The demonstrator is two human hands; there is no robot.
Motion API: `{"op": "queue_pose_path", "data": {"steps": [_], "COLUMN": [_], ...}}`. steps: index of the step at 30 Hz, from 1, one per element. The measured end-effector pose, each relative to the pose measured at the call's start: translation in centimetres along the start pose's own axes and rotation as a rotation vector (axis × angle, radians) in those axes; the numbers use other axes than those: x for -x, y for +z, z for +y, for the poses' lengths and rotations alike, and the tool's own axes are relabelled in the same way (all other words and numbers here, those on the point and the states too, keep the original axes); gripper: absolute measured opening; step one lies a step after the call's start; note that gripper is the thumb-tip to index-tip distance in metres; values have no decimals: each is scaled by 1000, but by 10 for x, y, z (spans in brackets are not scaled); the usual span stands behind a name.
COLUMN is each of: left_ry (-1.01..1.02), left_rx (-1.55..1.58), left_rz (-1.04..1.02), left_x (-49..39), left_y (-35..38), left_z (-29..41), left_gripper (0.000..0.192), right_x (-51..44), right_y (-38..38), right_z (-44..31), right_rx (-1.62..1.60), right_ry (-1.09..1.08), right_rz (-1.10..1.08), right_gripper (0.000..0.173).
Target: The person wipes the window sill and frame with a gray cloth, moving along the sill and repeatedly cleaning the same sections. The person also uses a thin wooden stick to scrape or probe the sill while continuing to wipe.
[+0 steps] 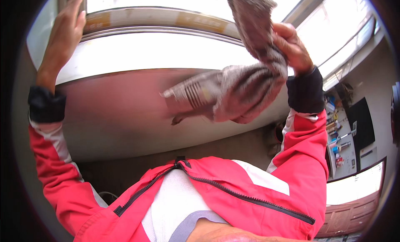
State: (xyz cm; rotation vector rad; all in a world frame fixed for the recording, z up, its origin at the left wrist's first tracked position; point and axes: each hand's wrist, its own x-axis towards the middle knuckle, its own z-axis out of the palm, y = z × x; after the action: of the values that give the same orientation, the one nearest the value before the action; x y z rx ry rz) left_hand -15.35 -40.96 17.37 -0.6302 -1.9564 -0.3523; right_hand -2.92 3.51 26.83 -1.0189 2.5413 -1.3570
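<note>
My right hand (293,50), raised at the upper right, grips a grey-brown cloth (253,85) that looks like a towel. Part of the cloth stands up above my fingers, out of the picture's top. The rest hangs bunched below, its striped end swung left and blurred. My left hand (64,34) is up at the left beside the window frame (131,18), thumb apart and nothing in it. Its fingertips reach the top edge, so whether they touch the frame cannot be told. Beneath the window runs a bright white sill (150,50).
A wall (125,126) drops below the sill, in front of my body. To the right stands a white table (345,162) with bottles and small items, near a dark panel (361,126). Another window (334,32) is at the upper right. A brown wooden piece of furniture (350,218) sits lower right.
</note>
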Motion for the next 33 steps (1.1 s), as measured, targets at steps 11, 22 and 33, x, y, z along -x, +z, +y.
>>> {"op": "queue_pose_path", "data": {"steps": [11, 22, 33], "left_ry": [-149, -858, -954], "left_rx": [1370, 1652, 1474], "left_rz": [-607, -766, -608], "left_x": [121, 216, 253], "left_y": [94, 147, 158], "left_z": [333, 482, 467], "left_gripper": [40, 24, 29], "right_x": [203, 305, 318], "right_y": [90, 180, 205], "right_z": [170, 253, 255], "right_rx": [-859, -1044, -880], "right_ry": [4, 139, 369], "right_rz": [334, 531, 529], "right_gripper": [33, 37, 32]}}
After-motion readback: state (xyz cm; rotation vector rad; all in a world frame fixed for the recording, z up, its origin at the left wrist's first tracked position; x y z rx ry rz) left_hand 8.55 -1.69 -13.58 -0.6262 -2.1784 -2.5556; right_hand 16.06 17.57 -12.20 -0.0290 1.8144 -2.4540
